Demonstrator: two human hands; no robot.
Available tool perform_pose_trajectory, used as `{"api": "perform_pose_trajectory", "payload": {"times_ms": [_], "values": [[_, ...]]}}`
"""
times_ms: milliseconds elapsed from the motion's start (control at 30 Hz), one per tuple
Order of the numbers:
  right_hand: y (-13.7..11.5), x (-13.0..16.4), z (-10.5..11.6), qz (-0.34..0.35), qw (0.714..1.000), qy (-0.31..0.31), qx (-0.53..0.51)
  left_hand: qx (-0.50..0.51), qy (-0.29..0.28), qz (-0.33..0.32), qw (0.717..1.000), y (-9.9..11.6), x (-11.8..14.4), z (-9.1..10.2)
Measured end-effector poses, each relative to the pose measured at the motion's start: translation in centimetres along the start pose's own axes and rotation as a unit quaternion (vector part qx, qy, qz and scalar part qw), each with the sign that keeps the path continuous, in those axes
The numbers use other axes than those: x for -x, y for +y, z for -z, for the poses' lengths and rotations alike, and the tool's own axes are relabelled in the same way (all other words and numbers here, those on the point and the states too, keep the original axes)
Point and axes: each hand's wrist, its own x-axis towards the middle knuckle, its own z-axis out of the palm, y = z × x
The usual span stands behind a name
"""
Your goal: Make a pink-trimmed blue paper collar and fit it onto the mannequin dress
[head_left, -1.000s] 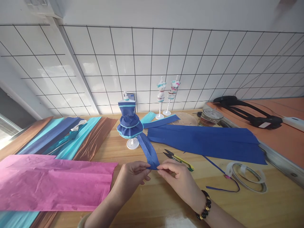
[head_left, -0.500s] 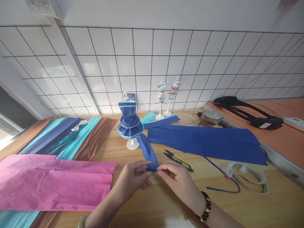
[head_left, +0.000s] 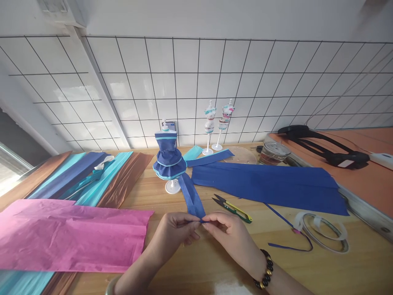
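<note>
the blue paper strip (head_left: 192,197) lies on the wooden table (head_left: 307,270), running from the foot of the small dress form (head_left: 168,157) at 12 o'clock down to the hands. its near end is pinched from both sides: the left hand (head_left: 175,230) has thumb and fingertips closed on it from 9 o'clock, the right hand (head_left: 229,234) likewise from 3 o'clock, the fingertips nearly meeting.

judging from this, the dress form already wears a finished-looking blue bodice and ruffled skirt with pale trim, while the strip is only being folded or pleated at its end and is not yet fixed to anything.

at 2 o'clock of the hands lie yellow-handled snips (head_left: 232,205), beyond them a large blue sheet (head_left: 267,184); a tape roll (head_left: 322,236) sits at 3 o'clock, a pink sheet (head_left: 67,235) at 9 o'clock. two more small mannequins (head_left: 216,123) stand by the tiled wall.

no brand, label or writing can be read.
</note>
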Motion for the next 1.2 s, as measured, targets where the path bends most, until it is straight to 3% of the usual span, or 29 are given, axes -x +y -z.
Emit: {"api": "perform_pose_trajectory", "payload": {"times_ms": [200, 367, 567, 767, 1200], "values": [[-0.2, -0.1, 0.2, -0.011, 1.0, 0.006, -0.015, 0.015, 0.022, -0.006, 1.0, -0.4, -0.1, 0.4], [0.3, -0.3, 0.1, -0.072, 0.993, 0.0, -0.094, 0.041, 0.024, -0.016, 0.999, -0.1, -0.3, 0.5], [0.4, -0.5, 0.2, -0.141, 0.961, -0.001, -0.24, 0.083, 0.033, -0.015, 0.996, 0.4, -0.1, 0.4], [0.1, -0.5, 0.4, -0.185, 0.935, -0.012, -0.303, 0.102, 0.043, -0.001, 0.994, 0.8, 0.2, 0.2], [0.0, -0.4, 0.3, -0.2, 0.944, -0.013, -0.262, 0.048, 0.038, 0.051, 0.997, 0.6, 0.1, 0.2]]}}
